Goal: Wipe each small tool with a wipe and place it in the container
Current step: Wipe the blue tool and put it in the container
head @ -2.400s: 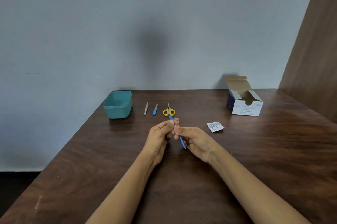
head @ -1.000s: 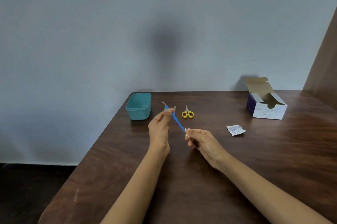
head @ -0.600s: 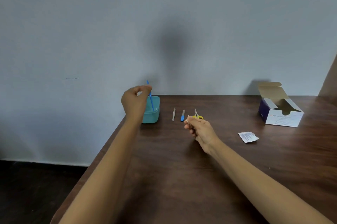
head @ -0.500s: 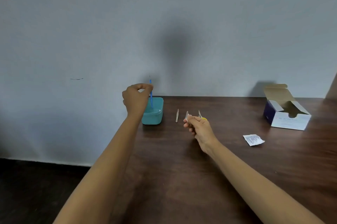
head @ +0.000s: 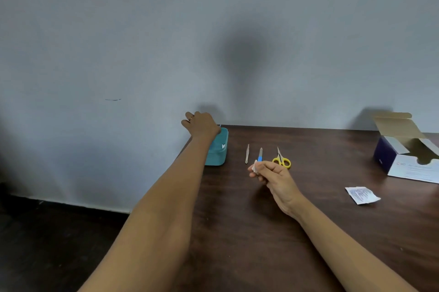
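My left hand (head: 202, 124) reaches down over the teal container (head: 219, 155) at the table's back left corner, fingers curled and mostly hidden. A sliver of the blue tool (head: 220, 125) shows at the hand's right edge, above the container's rim. My right hand (head: 275, 177) hovers over the table and pinches a small white wipe (head: 255, 168). Just beyond it lie three tools in a row: a thin tan stick (head: 247, 154), a blue-handled file (head: 260, 155) and yellow-handled scissors (head: 282, 160).
An open white and blue cardboard box (head: 403, 156) stands at the back right. A torn white wipe wrapper (head: 362, 195) lies in front of it. The wooden table (head: 249, 232) ends at the left next to the container, with dark floor below.
My left hand has carried the blue tool away from the right hand, left to the container, and dropped from above it to its rim. The right hand kept the wipe.
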Demonstrator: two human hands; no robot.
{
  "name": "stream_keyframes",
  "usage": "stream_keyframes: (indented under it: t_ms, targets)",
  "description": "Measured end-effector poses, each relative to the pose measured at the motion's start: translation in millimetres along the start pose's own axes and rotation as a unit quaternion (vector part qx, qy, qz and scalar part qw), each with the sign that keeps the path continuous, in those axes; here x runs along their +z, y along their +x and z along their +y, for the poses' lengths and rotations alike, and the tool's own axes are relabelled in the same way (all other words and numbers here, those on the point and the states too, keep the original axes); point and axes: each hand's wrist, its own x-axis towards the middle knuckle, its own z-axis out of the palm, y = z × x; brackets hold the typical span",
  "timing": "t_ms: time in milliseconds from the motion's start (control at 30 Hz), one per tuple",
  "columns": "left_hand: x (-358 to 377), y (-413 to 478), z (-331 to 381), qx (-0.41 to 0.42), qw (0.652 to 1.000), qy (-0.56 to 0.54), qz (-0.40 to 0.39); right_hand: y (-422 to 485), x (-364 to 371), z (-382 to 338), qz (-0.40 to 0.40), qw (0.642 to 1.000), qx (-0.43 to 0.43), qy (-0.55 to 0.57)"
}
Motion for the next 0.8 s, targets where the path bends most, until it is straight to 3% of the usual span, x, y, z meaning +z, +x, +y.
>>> stream_keyframes:
  t_ms: [233, 500, 800]
  targets:
    - [33.3, 6.0, -5.0, -0.028, 0.995, 0.094, -0.02, 2.3, -1.1, -0.1, 0.001, 1.0, 0.01, 0.001]
    - [42.6, 7.7, 5.5, 0.003, 0.985, 0.16, -0.063, 3.3, -1.7, 0.4, 0.005, 1.0, 0.021, 0.002]
    - [45.1, 10.6, 7.9, 0.011, 0.984, 0.163, -0.076, 3.8, -1.4, 0.2, 0.004, 1.0, 0.024, -0.005]
